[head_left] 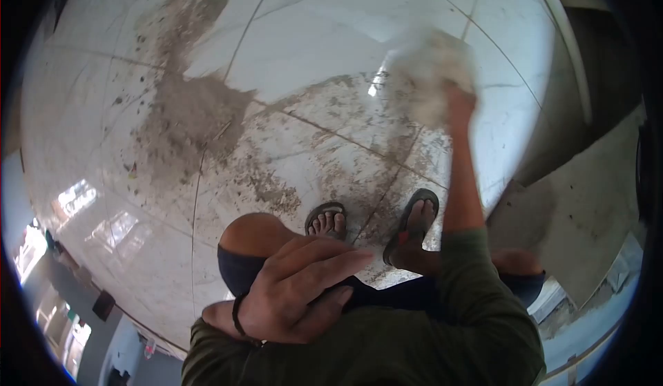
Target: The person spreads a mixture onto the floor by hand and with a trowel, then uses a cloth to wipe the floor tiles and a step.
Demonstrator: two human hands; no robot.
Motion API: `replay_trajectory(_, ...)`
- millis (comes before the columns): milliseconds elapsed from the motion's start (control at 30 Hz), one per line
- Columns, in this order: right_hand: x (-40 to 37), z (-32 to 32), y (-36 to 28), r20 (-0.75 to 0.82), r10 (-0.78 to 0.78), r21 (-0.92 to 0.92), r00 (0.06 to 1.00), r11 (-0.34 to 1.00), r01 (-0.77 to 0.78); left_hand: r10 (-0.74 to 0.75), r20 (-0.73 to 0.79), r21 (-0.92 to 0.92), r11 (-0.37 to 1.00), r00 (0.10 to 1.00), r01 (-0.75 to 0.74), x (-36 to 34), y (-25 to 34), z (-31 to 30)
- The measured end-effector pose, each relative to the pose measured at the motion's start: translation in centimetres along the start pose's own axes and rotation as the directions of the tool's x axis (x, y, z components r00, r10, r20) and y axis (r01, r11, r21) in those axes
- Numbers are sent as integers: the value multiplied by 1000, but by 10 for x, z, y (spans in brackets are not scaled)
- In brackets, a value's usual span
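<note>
My right hand (460, 96) reaches out over the tiled floor (311, 34), smeared by motion. At its end is a blurred, pale beige cloth-like thing (434, 65), apparently in its grip against the tiles. Brown-grey dirt (200, 120) lies in a thick patch left of centre, with thinner smears running towards my feet. My left hand (297, 289), with a dark band at the wrist, hangs loosely by my left knee (255, 234), fingers stretched out and holding nothing.
My feet in dark sandals (421, 213) stand on the smeared tiles. To the right, a pale curved pipe-like edge (570, 47) borders a dark recess, and a grey slab (587, 199) lies nearer. Window light reflects off the floor at left.
</note>
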State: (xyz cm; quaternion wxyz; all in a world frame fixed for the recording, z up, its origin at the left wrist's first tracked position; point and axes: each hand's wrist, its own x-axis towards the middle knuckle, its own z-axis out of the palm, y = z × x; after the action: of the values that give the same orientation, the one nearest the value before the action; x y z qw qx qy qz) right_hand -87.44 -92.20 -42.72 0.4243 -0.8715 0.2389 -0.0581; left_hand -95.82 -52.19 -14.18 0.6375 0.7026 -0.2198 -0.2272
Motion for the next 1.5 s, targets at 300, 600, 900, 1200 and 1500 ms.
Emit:
replay_trajectory(300,-55,-54,227,-472,-80,-612,878,747,-260,48,7,-90,995,999,-47,-2,3,20)
replay_trajectory(600,-155,252,-162,477,-214,-9,852,969,249,61,-25,83,995,998,-59,-20,24,28)
replay_trajectory(900,-163,190,-237,462,-383,525,800,845,102,12,-110,112,994,994,0,-35,24,34)
replay_trajectory(1200,7,-170,22,-350,-205,-257,914,959,117,-163,366,296,954,916,52,66,16,57)
replay_trajectory(1500,-217,-291,209,-437,283,-617,854,596,-513,55,699,77,986,713,-151,101,7,120)
